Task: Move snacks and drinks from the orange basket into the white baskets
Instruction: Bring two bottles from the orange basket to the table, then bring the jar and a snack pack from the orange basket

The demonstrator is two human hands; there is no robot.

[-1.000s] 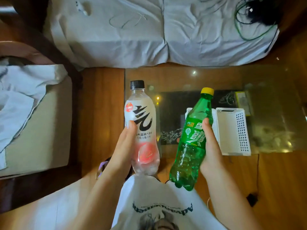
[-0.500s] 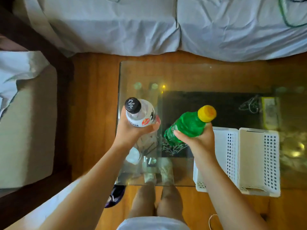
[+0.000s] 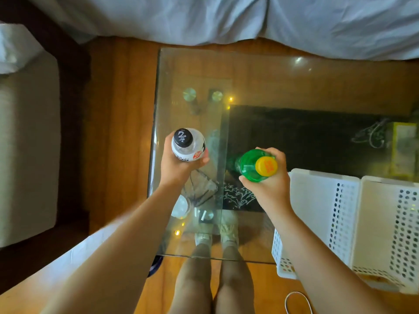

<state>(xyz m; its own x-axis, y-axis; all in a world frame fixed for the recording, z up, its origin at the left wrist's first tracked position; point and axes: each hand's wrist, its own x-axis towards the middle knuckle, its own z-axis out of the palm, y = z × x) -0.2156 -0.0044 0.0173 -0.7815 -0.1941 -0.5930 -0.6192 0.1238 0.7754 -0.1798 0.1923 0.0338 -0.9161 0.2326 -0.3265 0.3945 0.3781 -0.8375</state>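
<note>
My left hand [image 3: 179, 165] grips a clear bottle with a white label and black cap [image 3: 187, 145], upright over the left part of the glass table [image 3: 260, 73]. My right hand [image 3: 268, 182] grips a green bottle with a yellow cap [image 3: 254, 165], seen nearly from above, just left of the white baskets. Two white perforated baskets [image 3: 326, 200] [image 3: 385, 214] stand side by side at the table's right front. The orange basket is out of view.
A bed with pale crumpled sheets [image 3: 226, 17] runs along the far side. A beige seat [image 3: 27, 150] stands at the left. A dark patterned shelf [image 3: 306, 137] shows under the glass. My legs and shoes [image 3: 215, 239] are below the table's near edge.
The view has tilted down and closer over the table. Both bottles have gone from tilted in front of me to upright over the glass, the green one nearer the white baskets.
</note>
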